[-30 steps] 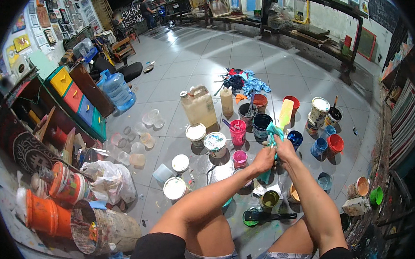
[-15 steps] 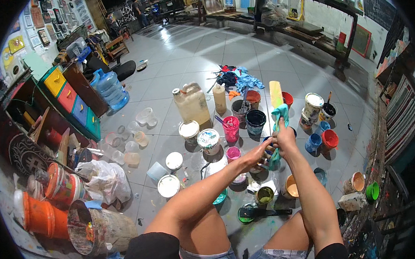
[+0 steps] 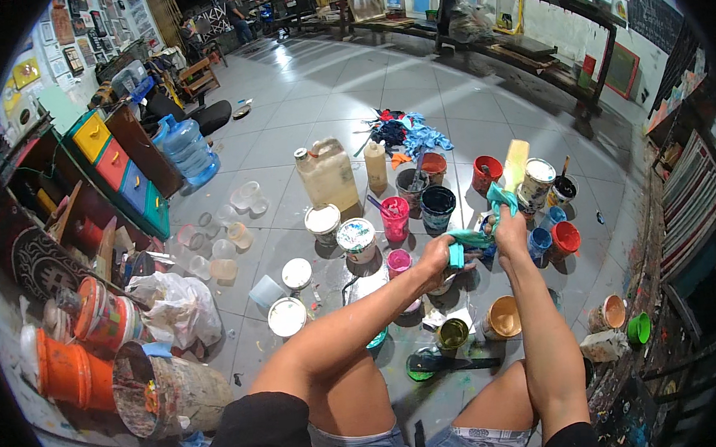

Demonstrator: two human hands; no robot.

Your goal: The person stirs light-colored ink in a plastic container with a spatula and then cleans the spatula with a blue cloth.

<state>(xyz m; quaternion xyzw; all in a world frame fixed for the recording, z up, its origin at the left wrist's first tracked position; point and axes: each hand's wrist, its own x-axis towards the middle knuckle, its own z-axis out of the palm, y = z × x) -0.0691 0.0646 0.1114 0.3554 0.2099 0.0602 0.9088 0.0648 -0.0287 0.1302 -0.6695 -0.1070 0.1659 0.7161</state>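
Note:
A teal cloth stretches between my two hands over the paint containers. My left hand is closed round one end, with a bit of cloth hanging below it. My right hand grips the other end, which wraps the lower part of a flat pale-yellow tool. That tool points up and away, leaning slightly right; its handle is hidden by cloth and fingers. Just left of my hands stand a dark paint pot and a pink one. A red cup stands right of my right hand.
Lidded white tubs, a yellowish jerrycan and a squeeze bottle stand on the tiled floor. Rags lie beyond. An orange-tan pot and olive pot sit near my knees. Clear cups lie left.
My hands, close together before, have drawn apart, the left one now closed on a cloth end. My right hand has moved right with the yellow tool, which leans more to the right.

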